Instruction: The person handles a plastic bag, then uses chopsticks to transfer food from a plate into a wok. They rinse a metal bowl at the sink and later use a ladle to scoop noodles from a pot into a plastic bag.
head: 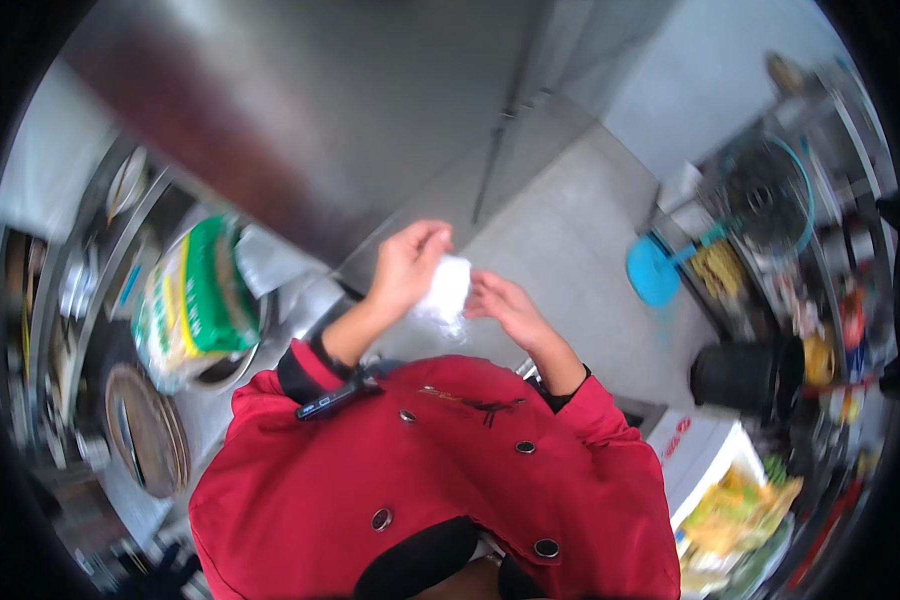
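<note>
A white bundle (448,289), partly wrapped in clear plastic, is between my two hands in front of my red jacket. My left hand (409,266) grips its upper left side, with the thumb and fingers near its top. My right hand (506,307) is at its right edge with the fingers extended and slightly apart; blur hides whether they touch it. Loose clear plastic (450,328) hangs at the lower end of the bundle. What the bundle contains cannot be made out.
A stainless steel cabinet (292,112) rises ahead. At left, a green and white sack (202,292) and round wooden boards (146,431) rest on a metal counter. At right are a blue round object (652,271), a black bin (746,379), loaded shelves and a white box (701,465) near vegetables.
</note>
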Action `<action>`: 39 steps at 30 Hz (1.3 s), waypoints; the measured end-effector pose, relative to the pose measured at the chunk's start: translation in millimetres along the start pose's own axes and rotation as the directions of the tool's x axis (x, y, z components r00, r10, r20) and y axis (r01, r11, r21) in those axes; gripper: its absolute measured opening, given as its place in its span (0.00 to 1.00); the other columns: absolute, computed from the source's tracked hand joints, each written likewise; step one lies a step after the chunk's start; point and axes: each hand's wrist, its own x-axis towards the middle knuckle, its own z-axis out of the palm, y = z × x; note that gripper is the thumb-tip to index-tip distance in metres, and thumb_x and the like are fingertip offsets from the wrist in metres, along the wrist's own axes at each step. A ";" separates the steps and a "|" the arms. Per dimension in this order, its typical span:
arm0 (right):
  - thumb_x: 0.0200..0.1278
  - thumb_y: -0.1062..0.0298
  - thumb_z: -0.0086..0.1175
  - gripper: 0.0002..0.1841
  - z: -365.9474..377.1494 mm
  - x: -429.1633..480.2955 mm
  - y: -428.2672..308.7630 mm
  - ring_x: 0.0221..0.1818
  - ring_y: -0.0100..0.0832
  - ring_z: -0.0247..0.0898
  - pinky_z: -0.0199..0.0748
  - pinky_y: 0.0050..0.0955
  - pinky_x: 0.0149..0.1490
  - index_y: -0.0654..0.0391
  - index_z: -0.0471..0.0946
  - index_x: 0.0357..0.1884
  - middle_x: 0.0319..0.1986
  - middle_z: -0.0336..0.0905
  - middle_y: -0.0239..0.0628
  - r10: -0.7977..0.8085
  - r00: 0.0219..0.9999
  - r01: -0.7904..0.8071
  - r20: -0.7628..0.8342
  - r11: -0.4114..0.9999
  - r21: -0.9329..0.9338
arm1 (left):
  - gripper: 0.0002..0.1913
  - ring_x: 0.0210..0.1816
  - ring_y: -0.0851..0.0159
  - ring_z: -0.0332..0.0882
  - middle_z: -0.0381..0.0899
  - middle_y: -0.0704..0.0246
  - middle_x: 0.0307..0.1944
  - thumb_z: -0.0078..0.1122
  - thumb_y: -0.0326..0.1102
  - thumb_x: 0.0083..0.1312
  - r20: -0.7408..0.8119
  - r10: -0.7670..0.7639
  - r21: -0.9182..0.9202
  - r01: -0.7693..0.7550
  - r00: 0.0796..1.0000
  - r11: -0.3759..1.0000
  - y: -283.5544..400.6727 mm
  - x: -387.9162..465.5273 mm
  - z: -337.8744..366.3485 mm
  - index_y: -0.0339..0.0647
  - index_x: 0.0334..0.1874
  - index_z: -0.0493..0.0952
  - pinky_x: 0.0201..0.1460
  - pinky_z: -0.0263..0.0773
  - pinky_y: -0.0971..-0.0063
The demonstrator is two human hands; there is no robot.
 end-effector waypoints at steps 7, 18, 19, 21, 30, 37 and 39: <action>0.62 0.75 0.57 0.12 -100.2 -106.7 -15.2 0.42 0.19 0.72 0.71 0.21 0.45 0.63 0.73 0.46 0.39 0.76 0.29 -0.166 0.824 0.162 -0.542 0.985 -0.056 | 0.15 0.36 0.74 0.77 0.82 0.67 0.34 0.64 0.33 0.61 0.500 0.200 -0.121 -0.161 0.842 0.980 29.5 23.9 181.1 0.35 0.49 0.78 0.38 0.73 0.79; 0.61 0.72 0.59 0.09 -233.5 -172.2 -16.3 0.36 0.20 0.72 0.72 0.22 0.40 0.62 0.74 0.41 0.33 0.77 0.31 -0.193 0.496 0.123 -0.846 0.981 -0.152 | 0.08 0.32 0.78 0.73 0.80 0.73 0.29 0.65 0.30 0.60 0.978 -0.143 0.150 -0.030 0.153 0.988 51.6 95.6 358.8 0.34 0.37 0.78 0.34 0.71 0.79; 0.61 0.72 0.59 0.09 -246.6 -173.8 -22.6 0.36 0.20 0.72 0.72 0.22 0.40 0.62 0.74 0.41 0.32 0.77 0.31 -0.239 0.467 0.137 -0.851 0.971 -0.197 | 0.07 0.31 0.78 0.73 0.79 0.73 0.29 0.64 0.30 0.61 0.986 -0.106 0.121 -0.112 0.131 0.986 53.7 106.4 376.0 0.34 0.37 0.78 0.34 0.71 0.80; 0.61 0.68 0.59 0.10 -274.4 -175.7 -42.2 0.35 0.21 0.70 0.71 0.24 0.40 0.61 0.75 0.41 0.31 0.77 0.32 -0.204 0.407 0.064 -0.890 0.979 -0.195 | 0.06 0.31 0.78 0.73 0.79 0.74 0.29 0.62 0.31 0.61 0.997 0.032 -0.017 -0.189 0.074 0.982 62.0 135.3 410.1 0.34 0.36 0.78 0.34 0.70 0.80; 0.65 0.59 0.55 0.13 -363.9 -208.9 -99.1 0.29 0.25 0.70 0.69 0.26 0.35 0.58 0.76 0.43 0.28 0.76 0.37 -0.296 0.168 -0.192 -0.940 0.926 -0.326 | 0.08 0.31 0.73 0.75 0.81 0.69 0.29 0.62 0.34 0.61 0.964 -0.023 -0.056 -0.285 -0.266 0.957 94.9 189.8 577.3 0.36 0.35 0.78 0.34 0.71 0.75; 0.65 0.65 0.54 0.10 -396.8 -290.9 -96.6 0.26 0.40 0.73 0.70 0.34 0.33 0.60 0.77 0.41 0.24 0.74 0.46 -0.336 -0.242 -0.405 -0.910 0.888 -0.220 | 0.23 0.48 0.70 0.76 0.79 0.66 0.49 0.64 0.31 0.59 0.804 0.087 -0.157 -0.069 -0.588 0.985 141.3 127.9 702.0 0.37 0.57 0.72 0.50 0.73 0.74; 0.64 0.63 0.53 0.11 -410.8 -319.6 -100.0 0.33 0.47 0.74 0.72 0.36 0.38 0.56 0.77 0.44 0.33 0.76 0.47 -0.404 -0.226 -0.456 -0.886 0.848 -0.270 | 0.24 0.51 0.71 0.75 0.77 0.66 0.52 0.64 0.31 0.59 0.722 0.152 -0.165 0.045 -0.675 0.985 154.4 109.9 736.1 0.37 0.59 0.71 0.53 0.72 0.75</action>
